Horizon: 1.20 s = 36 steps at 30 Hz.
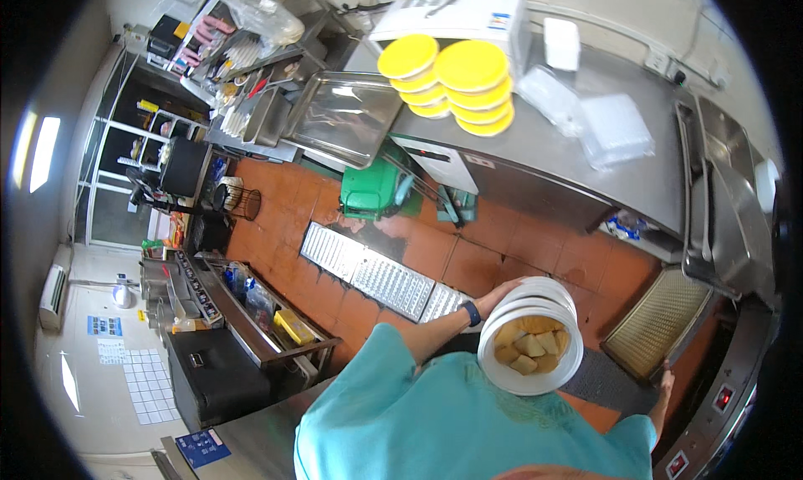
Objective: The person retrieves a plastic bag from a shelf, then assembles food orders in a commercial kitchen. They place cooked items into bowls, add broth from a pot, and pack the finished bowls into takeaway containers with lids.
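Head view: the left hand (499,296) grasps a stack of round, smooth white tubs (529,386); pale angular chunks (529,346) in yellowish sauce sit inside the uppermost. Rightward, a tan, textured rectangular panel (657,325) has the right hand (665,385) at its corner, grip unclear.

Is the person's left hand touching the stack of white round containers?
Touching: the head view shows the left hand against the upper left side of the stack of white round containers, with no gap between them.
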Each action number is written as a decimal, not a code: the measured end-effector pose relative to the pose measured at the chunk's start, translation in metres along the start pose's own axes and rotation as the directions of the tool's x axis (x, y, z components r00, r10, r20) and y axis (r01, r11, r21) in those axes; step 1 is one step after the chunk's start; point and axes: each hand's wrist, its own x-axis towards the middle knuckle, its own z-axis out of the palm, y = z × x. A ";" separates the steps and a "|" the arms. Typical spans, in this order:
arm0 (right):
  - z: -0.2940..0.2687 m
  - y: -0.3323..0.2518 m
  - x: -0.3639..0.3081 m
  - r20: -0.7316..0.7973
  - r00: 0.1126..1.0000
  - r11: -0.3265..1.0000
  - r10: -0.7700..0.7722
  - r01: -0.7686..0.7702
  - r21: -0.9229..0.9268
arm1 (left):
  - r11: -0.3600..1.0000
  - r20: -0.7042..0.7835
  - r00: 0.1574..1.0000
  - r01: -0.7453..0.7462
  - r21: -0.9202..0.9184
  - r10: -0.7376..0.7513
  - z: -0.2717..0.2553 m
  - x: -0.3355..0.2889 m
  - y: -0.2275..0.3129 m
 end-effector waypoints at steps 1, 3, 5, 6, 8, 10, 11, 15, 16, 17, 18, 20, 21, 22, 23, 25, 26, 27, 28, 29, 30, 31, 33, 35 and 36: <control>0.019 -0.053 -0.034 -0.099 0.983 0.964 -0.155 0.128 -0.233 | 0.991 -0.015 0.994 -0.110 0.077 0.111 -0.014 -0.009 0.011; 0.056 -0.183 -0.117 -0.094 0.908 0.867 -0.408 0.354 -0.351 | 0.981 -0.098 0.995 -0.031 -0.192 0.012 -0.042 -0.038 0.026; 0.094 -0.318 -0.218 0.155 0.811 0.815 -0.565 0.519 0.257 | 0.931 -0.185 0.977 0.031 -0.363 -0.105 -0.074 -0.067 0.038; 0.116 -0.380 -0.272 0.258 0.724 0.746 -0.640 0.502 0.438 | 0.946 -0.212 0.977 -0.049 -0.322 -0.021 -0.090 -0.081 0.044; 0.156 -0.481 -0.376 0.405 0.483 0.625 -0.776 0.505 0.595 | 0.945 -0.352 0.932 -0.189 -0.268 0.087 -0.120 -0.109 0.055; 0.189 -0.560 -0.451 0.499 0.271 0.563 -0.823 0.503 0.655 | 0.920 -0.535 0.843 -0.255 -0.297 0.061 -0.146 -0.141 0.067; 0.208 -0.594 -0.476 0.547 0.216 0.579 -0.809 0.462 0.672 | 0.943 -0.540 0.825 -0.293 -0.160 0.165 -0.161 -0.161 0.076; 0.292 -0.703 -0.521 0.683 0.102 0.689 -0.724 0.153 0.708 | 0.820 -0.710 0.656 -0.537 -0.200 0.256 -0.221 -0.211 0.128; 0.314 -0.722 -0.526 0.687 0.082 0.688 -0.722 0.188 0.701 | 0.787 -0.702 0.669 -0.559 -0.260 0.243 -0.243 -0.223 0.148; 0.336 -0.740 -0.531 0.674 0.031 0.662 -0.738 0.227 0.714 | 0.751 -0.702 0.678 -0.576 -0.323 0.218 -0.267 -0.234 0.173; 0.360 -0.758 -0.536 0.685 0.051 0.678 -0.727 0.210 0.704 | 0.788 -0.722 0.638 -0.576 -0.217 0.268 -0.293 -0.241 0.198; 0.401 -0.792 -0.549 0.803 0.167 0.816 -0.572 0.023 0.577 | 0.820 -0.722 0.644 -0.539 -0.192 0.254 -0.342 -0.256 0.252; 0.421 -0.811 -0.554 0.833 0.206 0.841 -0.513 -0.071 0.536 | 0.824 -0.694 0.651 -0.547 -0.149 0.307 -0.370 -0.259 0.283; 0.437 -0.827 -0.562 0.863 0.209 0.866 -0.459 -0.112 0.487 | 0.897 -0.696 0.668 -0.434 -0.079 0.262 -0.393 -0.264 0.311; 0.455 -0.847 -0.570 0.903 0.270 0.902 -0.333 -0.188 0.389 | 0.919 -0.630 0.715 -0.394 -0.005 0.303 -0.416 -0.268 0.338; 0.487 -0.894 -0.578 0.878 0.326 0.860 -0.350 -0.260 0.439 | 0.918 -0.694 0.699 -0.369 -0.142 0.174 -0.457 -0.257 0.391; 0.504 -0.922 -0.579 0.852 0.304 0.803 -0.426 -0.307 0.511 | 0.902 -0.659 0.715 -0.413 -0.127 0.234 -0.478 -0.248 0.417; 0.520 -0.950 -0.577 0.821 0.292 0.751 -0.490 -0.337 0.568 | 0.901 -0.679 0.721 -0.378 -0.213 0.142 -0.504 -0.233 0.448; 0.537 -0.978 -0.573 0.790 0.332 0.725 -0.516 -0.322 0.609 | 0.891 -0.630 0.713 -0.448 -0.070 0.309 -0.527 -0.217 0.474; 0.553 -1.005 -0.567 0.734 0.296 0.671 -0.611 -0.299 0.679 | 0.882 -0.569 0.750 -0.463 -0.089 0.336 -0.550 -0.202 0.498; 0.570 -1.032 -0.559 0.733 0.365 0.673 -0.574 -0.298 0.677 | 0.879 -0.512 0.784 -0.464 -0.111 0.350 -0.577 -0.184 0.527; 0.587 -1.058 -0.551 0.703 0.328 0.635 -0.631 -0.301 0.711 | 0.860 -0.438 0.795 -0.503 -0.087 0.420 -0.599 -0.166 0.548; 0.619 -1.100 -0.540 0.667 0.407 0.614 -0.624 -0.272 0.741 | 0.898 -0.484 0.814 -0.424 -0.121 0.319 -0.645 -0.128 0.590; 0.649 -1.135 -0.535 0.646 0.481 0.616 -0.593 -0.246 0.748 | 0.924 -0.483 0.826 -0.374 -0.079 0.293 -0.686 -0.095 0.623; 0.663 -1.150 -0.535 0.610 0.479 0.587 -0.631 -0.219 0.779 | 0.921 -0.492 0.813 -0.385 -0.052 0.312 -0.703 -0.079 0.636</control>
